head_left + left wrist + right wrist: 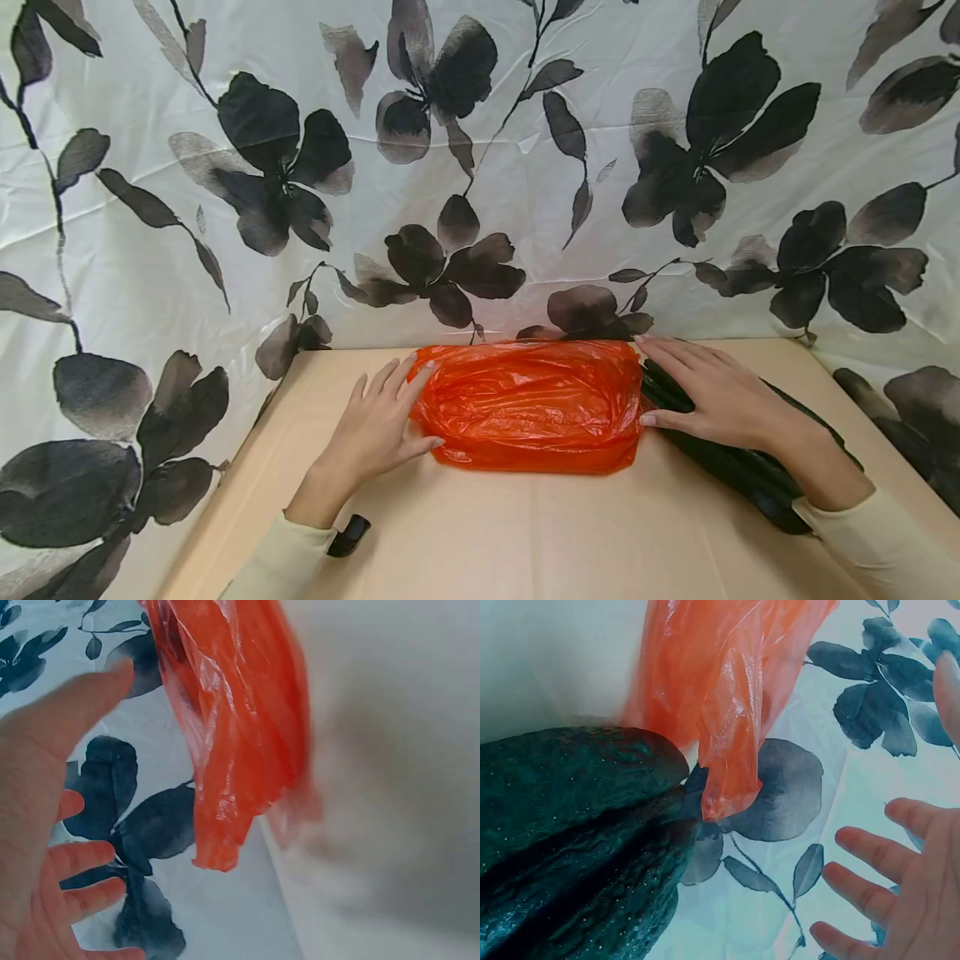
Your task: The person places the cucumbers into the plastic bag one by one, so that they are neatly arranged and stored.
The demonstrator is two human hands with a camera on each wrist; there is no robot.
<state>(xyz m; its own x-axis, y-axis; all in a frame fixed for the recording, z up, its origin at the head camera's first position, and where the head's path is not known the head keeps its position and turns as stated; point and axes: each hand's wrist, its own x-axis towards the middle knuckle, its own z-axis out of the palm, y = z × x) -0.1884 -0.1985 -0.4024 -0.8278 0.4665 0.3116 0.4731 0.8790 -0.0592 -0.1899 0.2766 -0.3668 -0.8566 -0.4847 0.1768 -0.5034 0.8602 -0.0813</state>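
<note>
A crinkled orange-red plastic bag (532, 408) lies spread in a wide, flat rectangle near the table's far edge. My left hand (378, 423) is at its left end, fingers spread and nearly straight, fingertips right at the plastic. At the opposite end, my right hand (716, 396) has its fingers stretched out and its thumb tip close to the bag's side. Dark green, bumpy cucumbers (570, 795) lie side by side to the right of the bag, partly hidden beneath my right hand and forearm in the head view. Both wrist views show a gathered end of the bag.
The pale tabletop (540, 533) runs beneath everything. Behind it hangs a white cloth (555, 200) with dark flower prints, which also shows along both sides. A black strap piece (348, 536) sits at my left cuff.
</note>
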